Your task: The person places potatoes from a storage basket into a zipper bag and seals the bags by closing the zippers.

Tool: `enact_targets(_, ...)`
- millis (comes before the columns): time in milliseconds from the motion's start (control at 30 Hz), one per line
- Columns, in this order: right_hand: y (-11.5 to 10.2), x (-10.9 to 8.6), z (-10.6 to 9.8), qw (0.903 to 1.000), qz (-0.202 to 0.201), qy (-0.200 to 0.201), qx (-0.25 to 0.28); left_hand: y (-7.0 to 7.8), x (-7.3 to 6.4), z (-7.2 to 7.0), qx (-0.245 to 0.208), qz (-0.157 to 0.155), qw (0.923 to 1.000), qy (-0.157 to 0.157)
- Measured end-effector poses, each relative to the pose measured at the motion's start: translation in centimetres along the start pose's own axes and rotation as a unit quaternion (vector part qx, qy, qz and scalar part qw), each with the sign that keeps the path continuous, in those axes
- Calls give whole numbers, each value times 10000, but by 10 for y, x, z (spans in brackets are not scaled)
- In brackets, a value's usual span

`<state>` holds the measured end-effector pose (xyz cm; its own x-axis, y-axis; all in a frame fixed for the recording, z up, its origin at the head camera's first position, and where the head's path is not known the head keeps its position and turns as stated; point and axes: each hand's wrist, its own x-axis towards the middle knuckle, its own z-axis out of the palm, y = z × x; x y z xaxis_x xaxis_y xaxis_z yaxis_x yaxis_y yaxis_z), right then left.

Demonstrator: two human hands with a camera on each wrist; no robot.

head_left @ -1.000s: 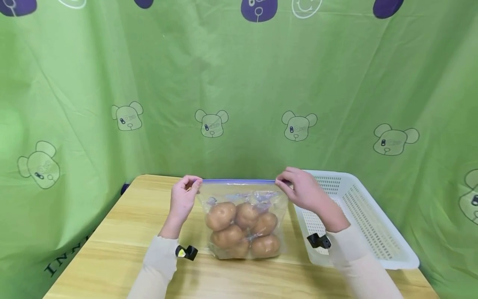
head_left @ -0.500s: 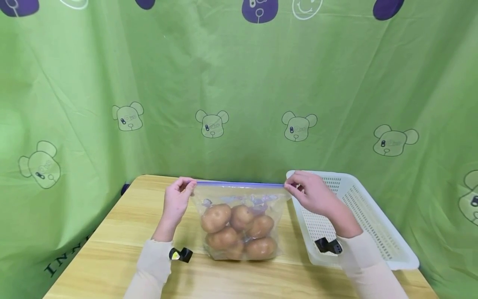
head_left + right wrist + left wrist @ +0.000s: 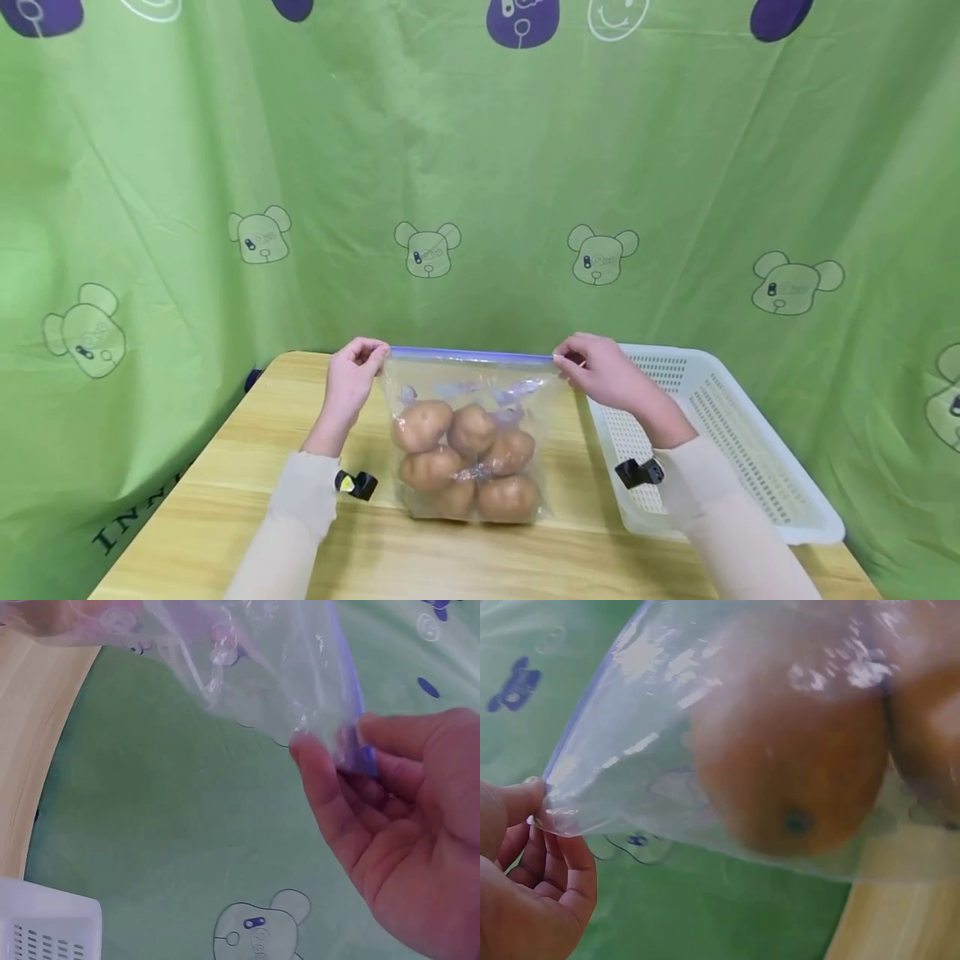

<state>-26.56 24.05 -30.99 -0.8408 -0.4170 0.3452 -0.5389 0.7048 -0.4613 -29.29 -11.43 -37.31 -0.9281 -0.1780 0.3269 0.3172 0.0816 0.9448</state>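
Observation:
Between the two hands a clear zip bag (image 3: pixel 468 379) stands upright on the table, its purple zip strip (image 3: pixel 471 356) stretched along the top. Several brown potatoes (image 3: pixel 472 429) fill its lower part. My left hand (image 3: pixel 351 377) pinches the bag's top left corner between thumb and fingers; the left wrist view shows this hand (image 3: pixel 536 862) at the strip's end. At the top right corner my right hand (image 3: pixel 611 372) grips the other end, and in the right wrist view its thumb and fingers (image 3: pixel 330 802) close on the purple strip.
A white perforated plastic basket (image 3: pixel 780 454) stands on the right of the wooden table (image 3: pixel 247 467), partly under the right forearm. Behind the table hangs a green curtain (image 3: pixel 480 150) printed with bear heads. A small black device (image 3: pixel 356 485) sits at each wrist.
Both hands first spread slightly and shifted right on the right side, then rose a little and moved left. The bag's top is now higher and the potatoes sit further left.

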Motion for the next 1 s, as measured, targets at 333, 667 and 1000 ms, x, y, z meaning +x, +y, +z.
enact_targets(333,14,42,25,9956,795,280,-409,-25,45,5,-168,-657,9976,-130)
enact_targets(667,33,59,59,9808,1711,823,442,-40,58,12,-181,-1380,9896,-362)
enact_targets(1000,66,57,95,9559,2290,967,1563,-62,56,14,-291,-1836,9773,-1019)
